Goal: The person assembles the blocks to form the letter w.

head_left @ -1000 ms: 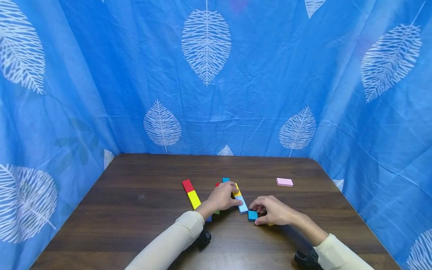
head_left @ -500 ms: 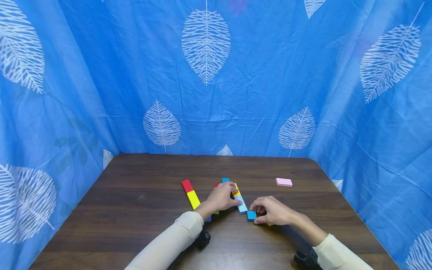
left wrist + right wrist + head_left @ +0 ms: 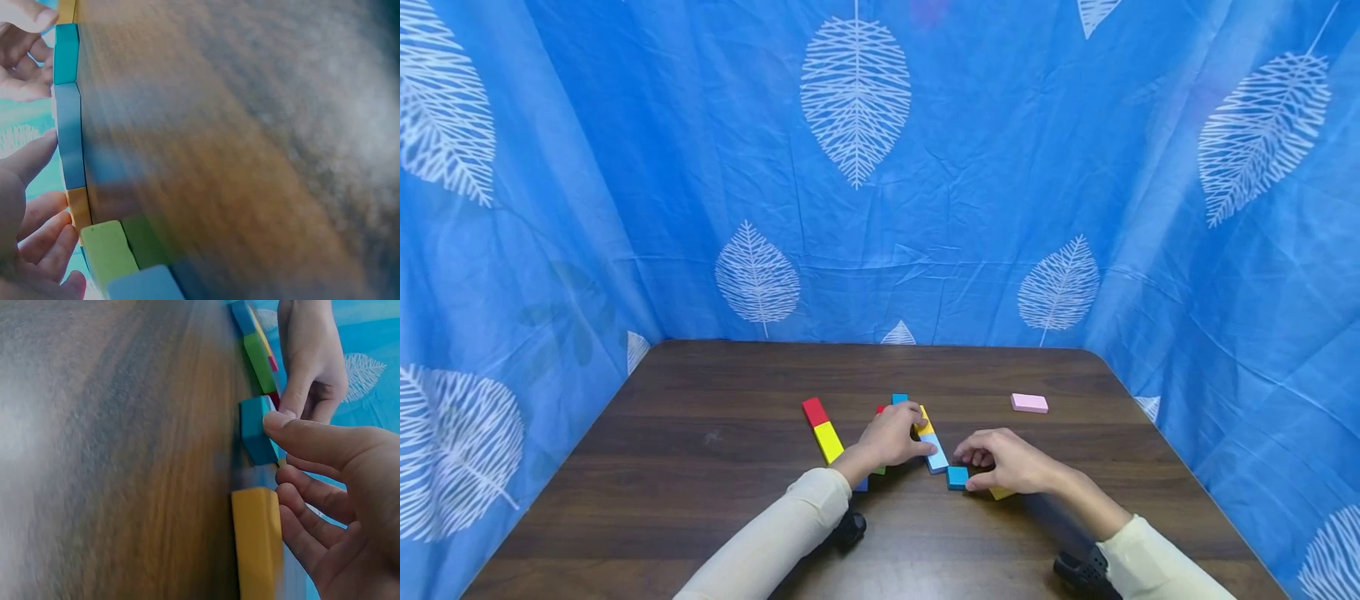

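My left hand (image 3: 891, 436) rests over flat coloured blocks mid-table. Its thumb touches the light-blue block (image 3: 934, 453), and a finger reaches the orange-yellow block (image 3: 926, 421) joined end to end with it. Lower right sits a short teal block (image 3: 957, 477). My right hand (image 3: 1011, 462) is beside it, thumb tip at the block's right edge and the other fingers loosely bent, a gap between thumb and fingers. Partly under the right hand lies another yellow block (image 3: 256, 544). A green block (image 3: 109, 250) and a blue block (image 3: 147, 286) lie near the left hand, mostly hidden in the head view.
Left of the left hand runs a slanted line of a red block (image 3: 815, 411) and a yellow block (image 3: 829, 442). A pink block (image 3: 1029, 403) lies alone at the back right. Blue leaf-patterned cloth (image 3: 970, 208) surrounds the wooden table (image 3: 722, 492).
The teal block has shifted very slightly left towards the light-blue block. My right hand has risen a little, showing more of the yellow block beneath it. My left hand stays put.
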Tool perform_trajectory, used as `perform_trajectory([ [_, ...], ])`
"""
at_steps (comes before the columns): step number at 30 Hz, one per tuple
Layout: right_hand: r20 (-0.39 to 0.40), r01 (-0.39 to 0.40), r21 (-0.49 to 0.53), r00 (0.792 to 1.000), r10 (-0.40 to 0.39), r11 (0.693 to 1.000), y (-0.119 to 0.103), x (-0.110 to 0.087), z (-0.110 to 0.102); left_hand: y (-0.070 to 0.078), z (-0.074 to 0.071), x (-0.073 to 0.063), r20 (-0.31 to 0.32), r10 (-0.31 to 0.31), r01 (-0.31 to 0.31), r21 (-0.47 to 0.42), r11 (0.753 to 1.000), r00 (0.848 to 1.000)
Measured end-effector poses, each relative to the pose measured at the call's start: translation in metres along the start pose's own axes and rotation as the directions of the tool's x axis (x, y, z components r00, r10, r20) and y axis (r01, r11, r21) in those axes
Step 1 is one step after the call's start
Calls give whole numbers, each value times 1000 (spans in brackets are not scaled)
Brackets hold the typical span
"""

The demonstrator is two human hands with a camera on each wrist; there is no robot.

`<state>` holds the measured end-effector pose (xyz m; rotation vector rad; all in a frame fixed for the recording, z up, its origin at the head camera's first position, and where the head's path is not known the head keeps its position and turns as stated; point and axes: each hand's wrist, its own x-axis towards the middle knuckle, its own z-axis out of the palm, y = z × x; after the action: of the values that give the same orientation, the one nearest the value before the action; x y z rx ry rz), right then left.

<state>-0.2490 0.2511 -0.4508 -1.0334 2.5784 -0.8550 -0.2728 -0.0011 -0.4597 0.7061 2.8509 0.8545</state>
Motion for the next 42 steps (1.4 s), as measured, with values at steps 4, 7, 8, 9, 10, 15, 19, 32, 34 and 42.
perform_trajectory([
  [4,-14,-8,-8,1000,8,1000,1,-5,-7,1,-1,-1,0,4,-4,7,1000,1000],
  [7,-30,-15,-23,999,14,1000,4,-10,-10,0,-1,-1,-3,13,-13,16,1000,1000],
  [8,-36,-15,-32,999,14,999,5,-12,-11,0,0,-1,-5,17,-17,19,1000,1000],
  [9,-42,-13,-40,999,12,999,6,-14,-12,0,0,-1,-7,21,-21,23,1000,1000],
  [10,-46,-15,-53,999,12,998,8,-16,-13,0,0,-1,-7,25,-25,27,999,1000],
  [15,-56,-26,-71,998,22,997,13,-25,-18,0,-1,-2,-8,39,-39,36,999,999],
  [19,-52,-35,-56,998,32,998,15,-30,-24,0,-2,-2,-6,36,-36,27,999,999],
  [32,123,-4,-13,992,6,1000,27,-45,-35,-1,1,-1,-20,35,-35,16,999,999],
  [34,135,12,-8,991,-10,1000,29,-42,-35,-1,1,-1,-15,36,-36,20,999,999],
  [42,173,53,-32,984,-47,998,26,-18,-38,-2,1,0,-1,29,-29,35,999,1000],
])
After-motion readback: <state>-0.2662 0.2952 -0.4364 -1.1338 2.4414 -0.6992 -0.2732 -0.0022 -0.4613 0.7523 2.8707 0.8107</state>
